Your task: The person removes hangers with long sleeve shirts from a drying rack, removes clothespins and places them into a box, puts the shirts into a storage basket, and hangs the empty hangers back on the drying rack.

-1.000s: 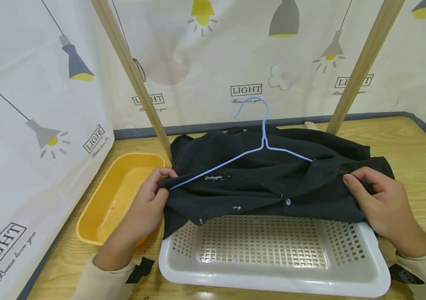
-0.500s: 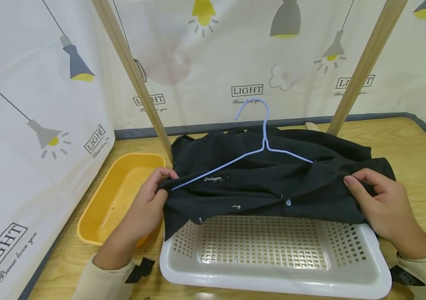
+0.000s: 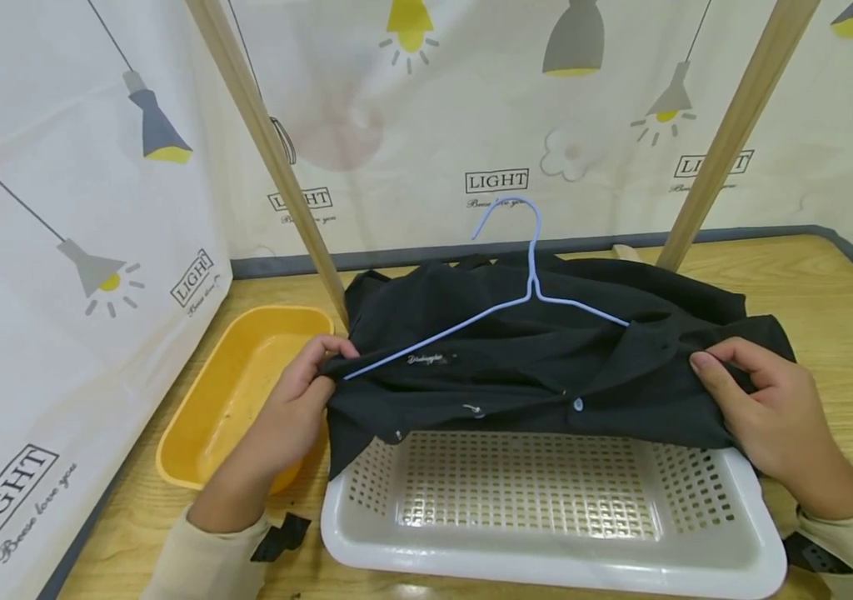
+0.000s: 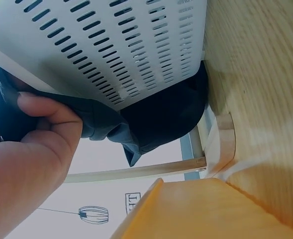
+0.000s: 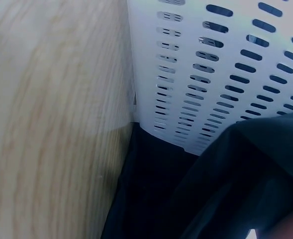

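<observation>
A black button shirt point(image 3: 501, 342) lies spread over the back of a white perforated basket point(image 3: 546, 558), its front hanging across the basket's opening. Inside its collar sits a light blue wire hanger point(image 3: 464, 321), hook upward, with the right arm's end hidden under cloth. My left hand point(image 3: 302, 400) pinches the shirt's shoulder near the hanger's left end; the left wrist view shows thumb and fingers gripping the fabric point(image 4: 94, 117). On the other side my right hand point(image 3: 767, 408) pinches the opposite shoulder between thumb and fingers. Only a blurred bit of that hand appears in the right wrist view.
A yellow plastic basin point(image 3: 227, 408) stands on the wooden table point(image 3: 839, 300), left of the basket. Two wooden posts point(image 3: 276, 167) rise behind the shirt. A lamp-printed cloth point(image 3: 426, 108) covers the back and left sides.
The whole head view has shifted very slightly. Both hands keep their hold on the shirt, and its front edge has moved a little, showing another button.
</observation>
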The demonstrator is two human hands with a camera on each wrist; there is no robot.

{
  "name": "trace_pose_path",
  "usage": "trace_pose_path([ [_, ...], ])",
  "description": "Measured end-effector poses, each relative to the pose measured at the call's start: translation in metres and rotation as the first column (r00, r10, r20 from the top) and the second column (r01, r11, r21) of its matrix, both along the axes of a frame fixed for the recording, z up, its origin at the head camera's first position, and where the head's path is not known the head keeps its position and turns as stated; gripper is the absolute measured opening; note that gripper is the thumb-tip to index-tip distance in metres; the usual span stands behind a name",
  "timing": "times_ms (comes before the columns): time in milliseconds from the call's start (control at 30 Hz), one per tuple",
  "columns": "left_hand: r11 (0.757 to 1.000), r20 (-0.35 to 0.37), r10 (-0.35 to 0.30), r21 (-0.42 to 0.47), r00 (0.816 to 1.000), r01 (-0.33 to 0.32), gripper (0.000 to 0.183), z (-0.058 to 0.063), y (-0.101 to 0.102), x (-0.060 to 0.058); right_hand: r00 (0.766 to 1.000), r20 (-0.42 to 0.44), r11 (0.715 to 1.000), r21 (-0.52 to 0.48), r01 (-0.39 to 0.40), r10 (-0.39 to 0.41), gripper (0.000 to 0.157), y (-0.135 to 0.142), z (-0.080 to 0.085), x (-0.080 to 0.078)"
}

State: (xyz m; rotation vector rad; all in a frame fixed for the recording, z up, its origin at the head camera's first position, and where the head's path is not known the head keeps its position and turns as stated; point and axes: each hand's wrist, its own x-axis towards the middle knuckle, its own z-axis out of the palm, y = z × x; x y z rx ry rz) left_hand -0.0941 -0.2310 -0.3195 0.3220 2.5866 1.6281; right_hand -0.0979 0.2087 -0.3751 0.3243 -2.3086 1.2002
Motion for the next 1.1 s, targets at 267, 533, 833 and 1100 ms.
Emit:
trace_pose_path([
  [267, 0.999, -0.002, -0.010, 0.049, 1.000, 0.010, 0.035, 0.0001, 0.0029, -0.0011, 1.000, 0.001, 1.000, 0.008, 0.010, -0.010, 0.008, 0.0009, 0.0003, 0.0005],
  [533, 0.999, -0.003, 0.017, 0.048, 1.000, -0.016, 0.034, 0.0009, 0.0037, 0.0006, 1.000, -0.017, 1.000, 0.013, 0.002, -0.002, 0.009, -0.0004, 0.0003, -0.0007],
  [833, 0.999, -0.003, 0.034, 0.017, 0.999, -0.034, 0.036, 0.0007, 0.0021, 0.0012, 1.000, 0.013, 0.999, 0.025, 0.020, -0.020, 0.007, -0.0013, 0.0028, 0.0003],
  [1100, 0.998, 0.014, 0.019, 0.058, 1.000, -0.020, 0.036, -0.0006, 0.0004, -0.0005, 1.000, 0.012, 1.000, 0.017, 0.014, -0.014, 0.008, -0.0007, 0.0027, -0.0003],
])
